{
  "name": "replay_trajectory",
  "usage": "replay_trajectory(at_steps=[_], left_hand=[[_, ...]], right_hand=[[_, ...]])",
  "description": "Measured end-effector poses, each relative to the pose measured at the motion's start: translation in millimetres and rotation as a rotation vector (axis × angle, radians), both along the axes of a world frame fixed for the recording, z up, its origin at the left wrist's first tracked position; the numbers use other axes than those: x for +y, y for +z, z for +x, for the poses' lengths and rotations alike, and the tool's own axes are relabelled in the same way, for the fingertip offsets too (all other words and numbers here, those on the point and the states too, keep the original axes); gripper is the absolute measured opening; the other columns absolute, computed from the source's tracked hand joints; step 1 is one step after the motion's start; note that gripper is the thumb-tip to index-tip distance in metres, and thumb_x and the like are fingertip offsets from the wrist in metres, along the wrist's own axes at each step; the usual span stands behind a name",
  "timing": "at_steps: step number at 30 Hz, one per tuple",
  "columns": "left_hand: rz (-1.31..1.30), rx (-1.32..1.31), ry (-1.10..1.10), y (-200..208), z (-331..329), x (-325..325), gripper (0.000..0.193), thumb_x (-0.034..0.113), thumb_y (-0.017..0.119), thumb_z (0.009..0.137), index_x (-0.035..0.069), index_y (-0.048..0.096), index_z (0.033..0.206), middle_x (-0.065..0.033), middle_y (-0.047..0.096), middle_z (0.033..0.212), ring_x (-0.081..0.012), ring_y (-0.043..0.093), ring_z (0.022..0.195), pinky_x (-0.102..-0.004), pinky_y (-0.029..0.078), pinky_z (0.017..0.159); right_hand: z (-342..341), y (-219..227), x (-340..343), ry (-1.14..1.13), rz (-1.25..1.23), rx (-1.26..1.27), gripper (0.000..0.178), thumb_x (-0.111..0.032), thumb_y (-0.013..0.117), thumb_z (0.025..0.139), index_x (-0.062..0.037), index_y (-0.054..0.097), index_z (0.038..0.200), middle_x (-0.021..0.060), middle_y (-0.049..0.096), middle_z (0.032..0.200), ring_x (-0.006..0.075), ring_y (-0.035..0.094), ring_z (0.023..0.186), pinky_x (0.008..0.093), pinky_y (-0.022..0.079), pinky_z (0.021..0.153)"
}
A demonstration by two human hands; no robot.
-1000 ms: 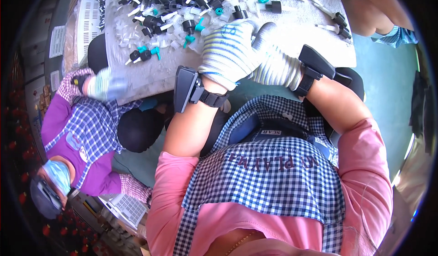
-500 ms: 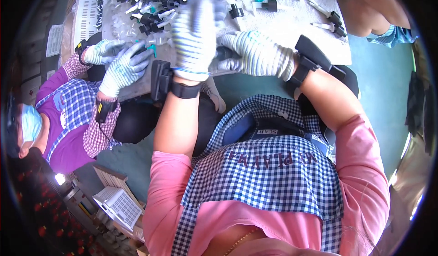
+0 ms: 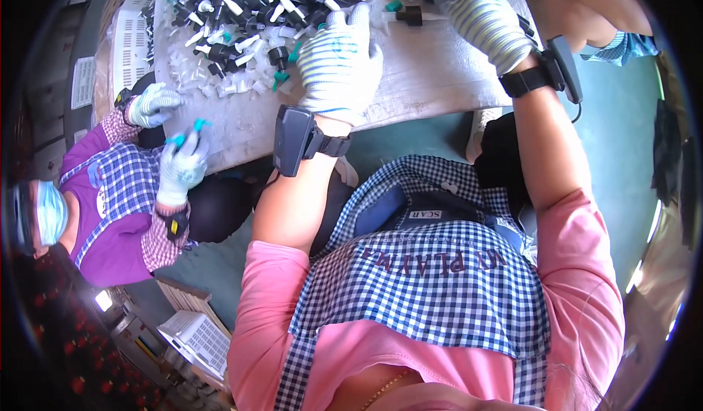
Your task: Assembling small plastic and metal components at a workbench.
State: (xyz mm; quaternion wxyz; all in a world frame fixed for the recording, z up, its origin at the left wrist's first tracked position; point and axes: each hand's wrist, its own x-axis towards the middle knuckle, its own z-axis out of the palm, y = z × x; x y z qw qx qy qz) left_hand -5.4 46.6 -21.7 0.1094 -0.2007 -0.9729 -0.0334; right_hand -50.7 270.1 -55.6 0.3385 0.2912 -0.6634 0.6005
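My left hand (image 3: pixel 338 67), in a striped white glove, is over the near edge of a heap of small black plastic pieces with white tips (image 3: pixel 233 5). Its fingers bend down together with their tips hidden, so what they grip cannot be made out. Farther right, my right hand (image 3: pixel 489 17), gloved alike, reaches to the table's far side. Its thumb and fingers are spread apart, and the top edge of the view cuts off some of them. Between the hands lies a black piece with a clear stem (image 3: pixel 410 16). Teal pieces (image 3: pixel 280 80) are scattered at the heap's near side.
The pale table (image 3: pixel 410 81) ends just before my apron. At left, a co-worker's gloved hand (image 3: pixel 181 171) holds a teal piece (image 3: pixel 201 125). Translucent pieces (image 3: pixel 238 81) lie near that person. Another person's bare arm (image 3: pixel 597 1) is at the upper right. White crates (image 3: pixel 198 341) stand lower left.
My right hand has moved away from my left, up and to the right across the table. My left hand has come down and slightly right. The co-worker's hands have drawn apart.
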Motion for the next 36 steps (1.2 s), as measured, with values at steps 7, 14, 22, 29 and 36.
replay_trajectory(at_steps=[7, 14, 22, 29, 36], left_hand=[[0.241, -0.078, -0.031, 5.3, 7.8, 2.5, 0.055, 0.021, 0.069, 0.079, 0.006, 0.056, 0.130, -0.0188, 0.062, 0.108, -0.0364, 0.064, 0.093, -0.0441, 0.054, 0.079], [0.349, -0.120, -0.130, -15.0, 8.9, 12.6, 0.059, 0.027, 0.075, 0.077, 0.007, 0.056, 0.128, -0.0193, 0.055, 0.114, -0.0372, 0.065, 0.093, -0.0448, 0.055, 0.074], [0.212, -0.187, -0.153, -6.7, 9.6, 15.5, 0.046, 0.029, 0.076, 0.071, 0.006, 0.066, 0.110, -0.0193, 0.055, 0.114, -0.0340, 0.067, 0.083, -0.0443, 0.056, 0.070], [0.211, -0.097, -0.086, -6.3, 7.6, 2.7, 0.043, 0.030, 0.076, 0.070, 0.005, 0.064, 0.103, -0.0201, 0.057, 0.111, -0.0356, 0.067, 0.079, -0.0446, 0.056, 0.068], [0.853, -0.219, -0.175, -17.5, 0.2, -13.2, 0.033, 0.011, 0.081, 0.072, 0.004, 0.058, 0.095, -0.0041, 0.064, 0.083, -0.0153, 0.063, 0.076, -0.0323, 0.054, 0.077]], right_hand=[[25.1, 35.9, -24.9, -0.191, 0.537, -0.656, 0.022, -0.021, 0.066, 0.093, 0.0001, 0.060, 0.095, 0.0180, 0.062, 0.075, 0.0295, 0.059, 0.064, 0.0402, 0.049, 0.062], [25.3, 40.4, -25.4, -0.050, 0.481, -0.808, 0.028, -0.027, 0.065, 0.095, 0.0012, 0.062, 0.096, 0.0141, 0.063, 0.073, 0.0209, 0.059, 0.064, 0.0375, 0.050, 0.060], [15.9, 33.6, -27.0, -0.117, 0.619, -0.901, 0.024, -0.024, 0.067, 0.092, 0.0001, 0.066, 0.097, 0.0153, 0.066, 0.075, 0.0212, 0.062, 0.065, 0.0379, 0.051, 0.061], [24.3, 21.0, -27.9, 0.059, 0.416, -0.700, 0.025, -0.021, 0.066, 0.093, -0.0024, 0.066, 0.110, 0.0090, 0.070, 0.083, 0.0173, 0.063, 0.070, 0.0351, 0.052, 0.066], [19.7, -0.3, -37.0, 0.204, 0.353, -0.665, 0.037, -0.037, 0.066, 0.096, -0.0113, 0.064, 0.122, 0.0058, 0.070, 0.106, 0.0144, 0.065, 0.098, 0.0316, 0.052, 0.087]])
